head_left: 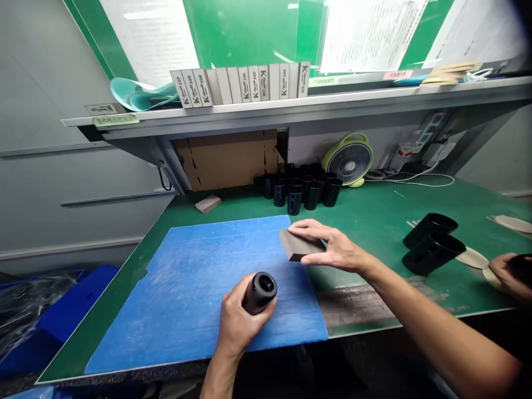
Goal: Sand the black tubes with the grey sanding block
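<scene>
My left hand (239, 318) is wrapped round a black cylinder (261, 292), whose round end with a hole in it faces up toward me. It is held over the blue mat (187, 288). In my right hand (336, 247) is a grey-brown sanding block (301, 245), gripped by its sides between thumb and fingers. The block is above the mat's right edge, apart from the cylinder.
Several black cylinders (295, 199) stand at the back beside a green fan (349, 159). Another block (208, 204) lies at back left. Two larger black cylinders (434, 253) lean at right, near a co-worker's hand (505, 271). A shelf (249, 113) with boxed blocks overhangs the table.
</scene>
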### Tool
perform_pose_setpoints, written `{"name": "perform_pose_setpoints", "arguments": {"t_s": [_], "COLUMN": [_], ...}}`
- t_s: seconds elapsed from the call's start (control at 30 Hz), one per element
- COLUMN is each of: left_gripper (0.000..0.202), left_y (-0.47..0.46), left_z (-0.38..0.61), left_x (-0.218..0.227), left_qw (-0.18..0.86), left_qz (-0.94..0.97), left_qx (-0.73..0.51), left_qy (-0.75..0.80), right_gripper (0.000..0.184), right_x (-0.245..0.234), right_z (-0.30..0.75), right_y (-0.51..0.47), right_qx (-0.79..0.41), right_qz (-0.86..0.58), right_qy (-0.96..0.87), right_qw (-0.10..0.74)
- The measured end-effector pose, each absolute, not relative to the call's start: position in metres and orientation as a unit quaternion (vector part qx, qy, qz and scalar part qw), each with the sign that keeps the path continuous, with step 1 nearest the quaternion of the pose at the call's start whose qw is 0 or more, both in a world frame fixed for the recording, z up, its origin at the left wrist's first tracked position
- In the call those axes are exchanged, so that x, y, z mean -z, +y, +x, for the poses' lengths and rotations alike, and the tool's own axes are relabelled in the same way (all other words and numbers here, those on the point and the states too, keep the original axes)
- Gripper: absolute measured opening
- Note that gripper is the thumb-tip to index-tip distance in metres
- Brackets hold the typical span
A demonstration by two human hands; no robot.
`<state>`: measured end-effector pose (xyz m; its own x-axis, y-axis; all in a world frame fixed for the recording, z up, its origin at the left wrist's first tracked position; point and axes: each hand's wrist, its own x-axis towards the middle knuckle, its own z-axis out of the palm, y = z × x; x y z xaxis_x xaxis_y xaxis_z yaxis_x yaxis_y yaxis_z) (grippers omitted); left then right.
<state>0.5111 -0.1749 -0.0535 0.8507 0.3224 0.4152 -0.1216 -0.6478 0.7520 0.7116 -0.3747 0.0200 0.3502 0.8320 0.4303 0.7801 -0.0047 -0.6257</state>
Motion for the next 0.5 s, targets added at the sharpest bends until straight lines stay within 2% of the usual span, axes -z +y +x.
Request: {"name": "perform_pose_setpoints", "arguments": {"t_s": [0.13, 0.3, 0.43, 0.5], "left_gripper": [0.030, 0.028, 0.031, 0.033], "left_y": [-0.173, -0.170, -0.174, -0.176], "left_z": [0.513, 0.510, 0.513, 0.515], "left_x": [0.057, 0.065, 0.060, 0.059], "left_qw": [0.409, 0.421, 0.418, 0.424], "left_qz": [0.869, 0.855, 0.869, 0.859], "left_qx": [-0.270, -0.297, -0.253, -0.269], "left_qy": [0.063, 0.058, 0.084, 0.098], "right_gripper": [0.080, 0.064, 0.068, 0.066], "right_x": [-0.035, -0.045, -0.043, -0.044], "right_z": [0.688, 0.655, 0.659, 0.659], "right_y": [-0.365, -0.331, -0.333, -0.332], "right_qx": [-0.028, -0.036, -0.028, -0.022], "right_qz": [-0.658, -0.580, -0.620, -0.603], "right_qy": [-0.613, -0.751, -0.706, -0.735], "right_qw": [0.437, 0.315, 0.341, 0.310]}}
